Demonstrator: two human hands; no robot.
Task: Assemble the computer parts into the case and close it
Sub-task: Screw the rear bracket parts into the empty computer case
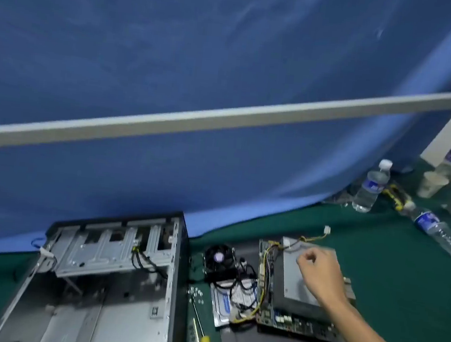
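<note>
The right hand point(316, 276) is hovering with loosely curled fingers, gripping nothing, over the flat grey metal drive box point(295, 281) lying on the green circuit board point(298, 322). Well to its left, the open grey metal computer case point(103, 283) is lying on the green-covered desk point(402, 270).

The case point(91, 290) is bare grey metal with a dull shine. The desk point(388, 269) has a matt green cloth cover. The backdrop point(175, 55) is smooth blue fabric. The bottles point(370, 184) are clear glossy plastic. The power supply point(293, 285) is matt grey metal.
</note>
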